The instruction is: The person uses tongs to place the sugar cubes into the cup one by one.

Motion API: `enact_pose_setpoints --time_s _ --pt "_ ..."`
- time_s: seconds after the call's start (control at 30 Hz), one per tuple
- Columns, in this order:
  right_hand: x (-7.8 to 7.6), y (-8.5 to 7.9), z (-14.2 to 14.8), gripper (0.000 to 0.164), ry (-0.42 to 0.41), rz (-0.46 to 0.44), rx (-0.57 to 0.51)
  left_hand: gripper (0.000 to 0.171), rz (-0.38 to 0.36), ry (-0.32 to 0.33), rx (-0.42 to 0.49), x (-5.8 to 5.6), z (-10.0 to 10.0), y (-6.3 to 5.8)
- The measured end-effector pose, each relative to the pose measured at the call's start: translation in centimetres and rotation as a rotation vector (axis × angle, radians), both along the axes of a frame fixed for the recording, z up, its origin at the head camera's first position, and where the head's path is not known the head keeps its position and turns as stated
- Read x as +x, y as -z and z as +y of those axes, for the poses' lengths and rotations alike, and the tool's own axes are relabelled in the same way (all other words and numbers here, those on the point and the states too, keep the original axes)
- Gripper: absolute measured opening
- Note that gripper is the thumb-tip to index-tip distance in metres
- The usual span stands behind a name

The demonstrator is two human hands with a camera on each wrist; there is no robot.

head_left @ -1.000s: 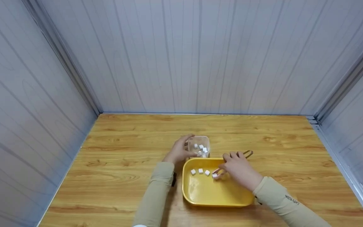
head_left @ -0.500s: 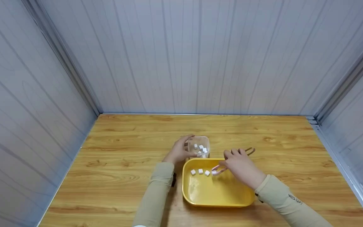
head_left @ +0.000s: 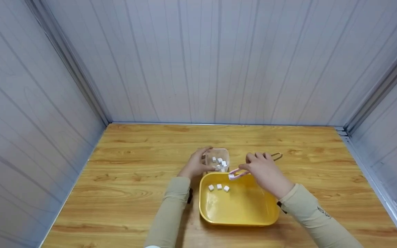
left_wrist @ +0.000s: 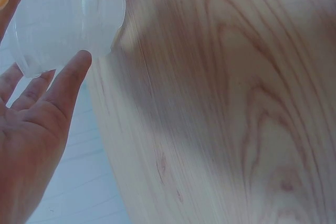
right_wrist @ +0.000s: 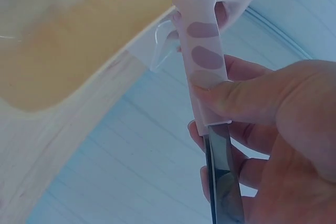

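Observation:
In the head view my left hand (head_left: 195, 165) holds a small clear plastic container (head_left: 222, 153) by its left side, thumb at the near edge and fingers behind. Several white cubes (head_left: 220, 160) lie inside it. My right hand (head_left: 264, 171) grips a pair of tongs (right_wrist: 202, 51) with pink, spotted sleeves on metal arms. At the tips of the tongs is a white cube (head_left: 232, 176), over the far rim of the yellow tray (head_left: 240, 210). Three more cubes (head_left: 219, 186) sit in a row on the tray's floor.
The tray stands right in front of the container on a wood-patterned table (head_left: 143, 155). Pale panel walls (head_left: 198, 62) enclose the table at the back and both sides.
My right hand has lifted the tongs with a cube from the tray floor, moving away from me up to the far rim near the container. The left hand has stayed put.

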State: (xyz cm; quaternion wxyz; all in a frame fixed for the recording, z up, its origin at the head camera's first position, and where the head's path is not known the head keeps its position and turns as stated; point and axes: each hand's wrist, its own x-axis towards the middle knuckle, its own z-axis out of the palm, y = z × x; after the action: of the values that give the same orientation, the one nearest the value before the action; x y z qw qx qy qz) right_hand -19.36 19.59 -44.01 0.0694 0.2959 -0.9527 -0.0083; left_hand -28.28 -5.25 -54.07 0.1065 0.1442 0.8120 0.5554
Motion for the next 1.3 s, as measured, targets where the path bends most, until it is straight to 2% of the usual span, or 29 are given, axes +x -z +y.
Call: enact_pose_setpoints --time_s 0.37,0.57,0.87,1.3 --pt "-1.9 -1.1 -0.8 0.041 0.028 0.012 -0.041 0.081 -0.023 -0.005 -0.010 -0.1 -0.1 -0.4" --pt "-2.3 -1.1 -1.3 0.040 0.017 0.049 -0.045 0.082 0.033 0.027 -0.038 -0.2 -0.1 -0.2" --pt "-3.3 -0.2 -1.8 0.041 0.047 0.028 -0.041 0.082 0.017 0.015 -0.031 -0.3 -0.1 -0.3" --pt "-3.8 1.5 -1.9 0.044 0.068 0.038 -0.047 0.082 0.006 0.002 -0.031 0.0 0.0 0.0"
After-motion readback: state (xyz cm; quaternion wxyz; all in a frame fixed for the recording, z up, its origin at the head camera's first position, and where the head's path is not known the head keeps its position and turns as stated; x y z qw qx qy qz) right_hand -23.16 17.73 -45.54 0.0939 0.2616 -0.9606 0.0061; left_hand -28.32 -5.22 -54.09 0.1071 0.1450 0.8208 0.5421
